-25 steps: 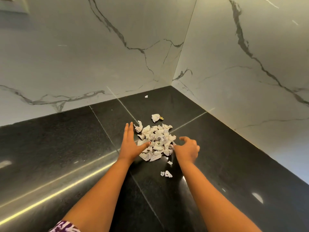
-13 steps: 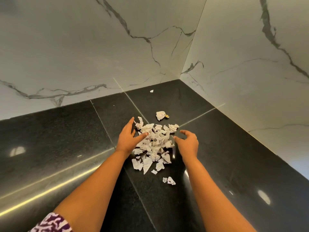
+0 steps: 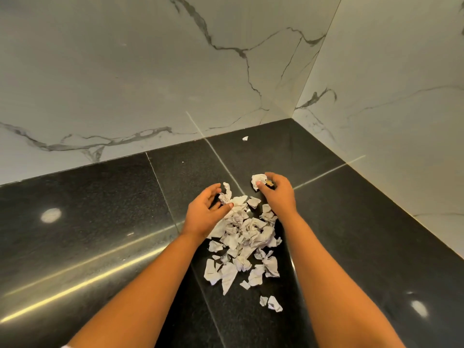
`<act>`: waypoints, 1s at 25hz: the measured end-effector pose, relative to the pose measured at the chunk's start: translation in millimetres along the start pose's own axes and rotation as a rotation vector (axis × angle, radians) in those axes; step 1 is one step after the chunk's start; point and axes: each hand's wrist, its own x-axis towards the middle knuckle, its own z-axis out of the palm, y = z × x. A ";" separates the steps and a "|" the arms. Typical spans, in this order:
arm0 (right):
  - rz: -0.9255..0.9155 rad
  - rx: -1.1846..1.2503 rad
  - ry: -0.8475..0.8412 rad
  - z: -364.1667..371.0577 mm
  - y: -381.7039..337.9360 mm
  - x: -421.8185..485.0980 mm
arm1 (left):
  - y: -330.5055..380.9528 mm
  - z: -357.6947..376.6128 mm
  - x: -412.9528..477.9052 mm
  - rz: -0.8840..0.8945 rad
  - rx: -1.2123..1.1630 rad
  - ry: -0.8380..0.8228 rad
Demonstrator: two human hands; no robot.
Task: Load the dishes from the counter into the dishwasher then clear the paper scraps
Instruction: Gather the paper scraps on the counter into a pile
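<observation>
Paper scraps point(image 3: 247, 234) lie in a loose white heap on the black polished counter point(image 3: 100, 222), between the person's two bare forearms and reaching back toward the body from both hands. The right hand point(image 3: 280, 197) is at the far end of the heap, its fingers curled over and its thumb tucked under a crumpled scrap point(image 3: 258, 180), which it pinches. That piece sits a little apart from the main heap, just beyond it. A small brownish bit point(image 3: 270, 182) shows under the same fingers; what it is I cannot tell. The left hand point(image 3: 206, 214) is just to the left of that grip and slightly nearer the person, cupped against the heap's far left edge. Its fingers are loosely curved and spread rather than closed, and its thumb tip touches the topmost paper, while a twisted strip point(image 3: 227, 191) stands in the wide gap between thumb and forefinger, not squeezed. From the grip back toward the person the heap thins out, and two small pieces point(image 3: 272, 303) lie on their own at the near end, well clear of both hands. Beyond the grip, close to the foot of the veined marble wall point(image 3: 125, 71), one stray scrap point(image 3: 245, 138) rests alone — far from everything else on the stone.
</observation>
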 end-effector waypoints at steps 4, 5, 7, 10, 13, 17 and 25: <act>-0.031 -0.054 -0.157 14.9 -14.6 6.4 | -1.8 -5.6 3.2 -0.009 -0.071 0.007; -0.026 -0.007 -0.156 17.1 -18.3 6.0 | -1.8 -6.3 3.5 -0.002 -0.083 0.007; -0.031 0.079 -0.147 22.1 -25.2 10.2 | -2.2 -5.1 3.0 0.021 -0.086 0.005; -0.073 0.058 -0.042 29.1 -32.3 51.1 | -4.8 -0.9 0.3 0.055 -0.075 -0.003; -0.074 -0.143 -0.162 35.2 -38.4 116.4 | -7.2 -0.6 0.9 0.046 -0.084 -0.014; -0.084 -0.318 -0.352 50.8 -40.1 165.3 | -10.0 -4.6 4.1 0.037 -0.111 -0.024; -0.408 -0.082 -0.529 55.5 -21.7 61.3 | -3.9 -4.3 1.5 0.057 -0.072 -0.025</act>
